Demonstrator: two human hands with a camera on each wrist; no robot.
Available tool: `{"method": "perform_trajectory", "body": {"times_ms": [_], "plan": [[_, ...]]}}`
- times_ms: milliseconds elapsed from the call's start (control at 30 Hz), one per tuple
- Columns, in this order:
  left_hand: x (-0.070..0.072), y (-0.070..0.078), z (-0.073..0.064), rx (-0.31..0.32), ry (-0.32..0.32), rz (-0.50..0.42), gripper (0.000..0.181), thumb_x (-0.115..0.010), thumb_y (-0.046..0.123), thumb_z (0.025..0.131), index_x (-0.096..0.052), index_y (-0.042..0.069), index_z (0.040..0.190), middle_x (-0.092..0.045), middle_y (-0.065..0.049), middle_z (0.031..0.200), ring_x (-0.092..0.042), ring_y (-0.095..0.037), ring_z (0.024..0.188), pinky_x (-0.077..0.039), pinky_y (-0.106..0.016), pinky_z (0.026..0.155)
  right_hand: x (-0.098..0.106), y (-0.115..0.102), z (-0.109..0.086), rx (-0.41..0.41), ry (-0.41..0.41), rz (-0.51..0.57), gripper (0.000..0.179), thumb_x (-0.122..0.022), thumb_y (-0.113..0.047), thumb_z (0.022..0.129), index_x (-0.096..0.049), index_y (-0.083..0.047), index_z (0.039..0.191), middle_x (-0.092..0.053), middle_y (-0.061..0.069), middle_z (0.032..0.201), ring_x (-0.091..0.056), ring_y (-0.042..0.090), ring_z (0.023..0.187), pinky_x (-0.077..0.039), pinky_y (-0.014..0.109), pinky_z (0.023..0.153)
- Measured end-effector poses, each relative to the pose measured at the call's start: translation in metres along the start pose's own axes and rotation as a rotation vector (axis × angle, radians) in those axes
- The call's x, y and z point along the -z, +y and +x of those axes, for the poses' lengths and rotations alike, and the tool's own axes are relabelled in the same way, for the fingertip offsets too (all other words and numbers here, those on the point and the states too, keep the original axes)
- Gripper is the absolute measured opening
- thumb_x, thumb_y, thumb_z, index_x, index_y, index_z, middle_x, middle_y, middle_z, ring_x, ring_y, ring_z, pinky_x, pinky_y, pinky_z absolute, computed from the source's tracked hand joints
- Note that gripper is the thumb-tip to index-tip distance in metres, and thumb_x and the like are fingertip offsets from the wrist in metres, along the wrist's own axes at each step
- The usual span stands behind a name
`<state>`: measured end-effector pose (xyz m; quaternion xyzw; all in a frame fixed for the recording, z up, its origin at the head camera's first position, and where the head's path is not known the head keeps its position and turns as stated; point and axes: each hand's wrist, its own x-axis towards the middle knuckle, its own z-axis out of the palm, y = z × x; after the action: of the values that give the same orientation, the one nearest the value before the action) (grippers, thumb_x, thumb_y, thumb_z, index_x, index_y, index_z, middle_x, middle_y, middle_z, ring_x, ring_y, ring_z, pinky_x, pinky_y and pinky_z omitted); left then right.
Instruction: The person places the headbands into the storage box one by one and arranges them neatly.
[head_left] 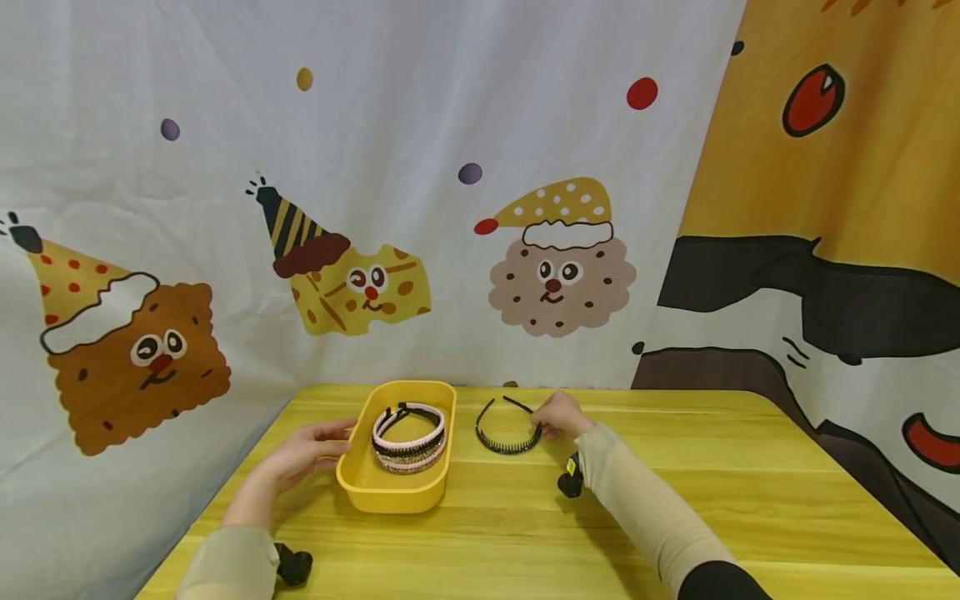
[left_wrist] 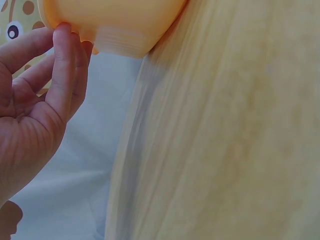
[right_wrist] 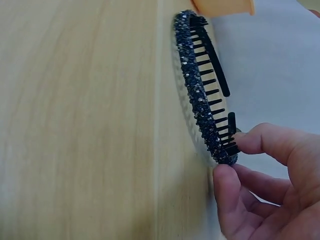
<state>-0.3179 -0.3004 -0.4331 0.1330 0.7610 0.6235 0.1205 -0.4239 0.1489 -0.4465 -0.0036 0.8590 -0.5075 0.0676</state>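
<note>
My right hand [head_left: 561,414] pinches one side of a black glittery headband [head_left: 508,451] between thumb and fingers. In the right wrist view, the toothed headband [right_wrist: 197,87] has sparkling stones outside and comb teeth inside, with the right hand [right_wrist: 272,185] at its near end. My left hand [head_left: 311,450] touches the outer left wall of a yellow plastic bin [head_left: 393,500] with fairly straight fingers. Seen from the left wrist, fingertips of the left hand [left_wrist: 45,85] rest against the bin [left_wrist: 117,25]. Inside the bin lie several stacked headbands [head_left: 408,437], pink, black and glittery.
Both the bin and the black headband are towards the back of a yellow wood-grain table [head_left: 495,542]. A white curtain [head_left: 420,108] printed with cartoon snacks hangs right behind the table's far edge.
</note>
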Motion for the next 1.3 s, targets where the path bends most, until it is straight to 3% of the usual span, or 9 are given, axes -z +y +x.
{"method": "perform_trajectory", "body": {"times_ms": [167,400,500,667,800,1067,1300], "plan": [[0.0,0.0,0.0,-0.004,-0.011,-0.013,0.062,-0.055,0.007,0.098,-0.024,-0.014,0.147,-0.034,-0.036,0.143,-0.053,-0.04,0.119,-0.05,-0.045,0.093,0.006,0.0,-0.005,-0.011,-0.028,0.059,0.023,-0.065,0.003,0.076,-0.056,-0.003,0.055,-0.048,0.006,0.051,-0.041,0.016,0.044,-0.038,0.027,0.041],[0.001,-0.002,-0.001,-0.006,-0.003,-0.007,0.064,-0.058,0.009,0.097,-0.025,-0.014,0.147,-0.035,-0.036,0.143,-0.057,-0.034,0.115,-0.051,-0.041,0.091,0.019,0.006,-0.007,-0.014,-0.1,0.123,0.015,-0.065,-0.001,0.079,-0.059,-0.004,0.065,-0.056,0.005,0.06,-0.054,0.016,0.05,-0.054,0.032,0.052],[0.001,-0.003,-0.001,-0.001,0.007,-0.008,0.064,-0.059,0.009,0.096,-0.027,-0.013,0.147,-0.033,-0.036,0.145,-0.057,-0.034,0.116,-0.052,-0.04,0.09,0.025,0.005,-0.011,-0.006,-0.13,0.138,0.006,-0.063,-0.002,0.082,-0.064,0.002,0.077,-0.056,0.006,0.066,-0.056,0.016,0.055,-0.057,0.033,0.057],[0.003,-0.003,-0.001,-0.004,0.004,-0.011,0.065,-0.06,0.01,0.096,-0.026,-0.013,0.147,-0.033,-0.036,0.145,-0.055,-0.035,0.117,-0.052,-0.04,0.09,0.034,0.003,-0.018,-0.021,-0.135,0.147,0.035,-0.064,-0.005,0.085,-0.061,0.015,0.113,-0.06,0.012,0.08,-0.058,0.017,0.064,-0.057,0.033,0.066],[0.003,-0.002,0.0,-0.009,0.001,-0.01,0.065,-0.06,0.01,0.096,-0.026,-0.013,0.147,-0.033,-0.036,0.144,-0.055,-0.036,0.117,-0.052,-0.04,0.09,0.04,0.006,-0.02,0.008,-0.152,0.149,0.039,-0.064,-0.006,0.085,-0.059,0.019,0.114,-0.064,0.016,0.082,-0.059,0.017,0.063,-0.058,0.033,0.064],[0.002,0.0,-0.001,-0.011,-0.006,-0.004,0.064,-0.058,0.009,0.097,-0.025,-0.013,0.147,-0.031,-0.037,0.145,-0.054,-0.038,0.118,-0.052,-0.039,0.091,0.046,0.009,-0.018,-0.003,-0.099,0.144,0.038,-0.064,-0.005,0.084,-0.061,0.019,0.114,-0.067,0.028,0.095,-0.064,0.018,0.064,-0.058,0.041,0.07],[0.001,0.0,-0.001,-0.013,-0.014,-0.004,0.064,-0.057,0.009,0.097,-0.023,-0.014,0.147,-0.032,-0.037,0.144,-0.054,-0.039,0.119,-0.051,-0.041,0.091,0.056,0.002,-0.018,0.008,-0.076,0.12,0.035,-0.066,-0.008,0.085,-0.062,0.014,0.111,-0.067,0.019,0.086,-0.063,0.016,0.063,-0.057,0.043,0.074]]}}
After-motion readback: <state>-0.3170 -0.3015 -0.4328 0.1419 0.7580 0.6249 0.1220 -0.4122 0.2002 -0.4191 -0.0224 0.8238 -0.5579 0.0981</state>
